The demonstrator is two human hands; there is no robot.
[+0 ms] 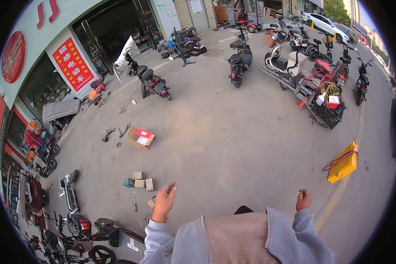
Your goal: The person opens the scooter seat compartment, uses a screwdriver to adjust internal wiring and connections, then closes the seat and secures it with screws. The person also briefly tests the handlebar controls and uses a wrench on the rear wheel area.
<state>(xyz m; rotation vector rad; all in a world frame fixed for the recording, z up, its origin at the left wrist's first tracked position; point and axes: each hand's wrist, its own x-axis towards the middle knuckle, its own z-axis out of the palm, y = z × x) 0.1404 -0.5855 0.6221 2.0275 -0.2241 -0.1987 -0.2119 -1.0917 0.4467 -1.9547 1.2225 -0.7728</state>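
My left hand [164, 202] is held in the air at waist height, its fingers drawn together. A small dark spot shows at the fingertips, too small to tell whether it is a thing. Beyond and left of it on the ground lie several small brown boxes [139, 175] and a teal one [128, 182]. A screwdriver [135, 204] lies just left of that hand. My right hand [303, 200] hangs out to the side with curled fingers, nothing visible in it. Farther right stands a yellow case [344, 163] with a dark red cable looped over it.
An open red cardboard box [143, 138] sits ahead left, beside loose metal parts [109, 134]. Scooters [154, 81] and another [240, 59] stand farther off. A loaded cargo tricycle [310, 92] is at the right. Parked bikes [81, 226] crowd the lower left, along the shopfront.
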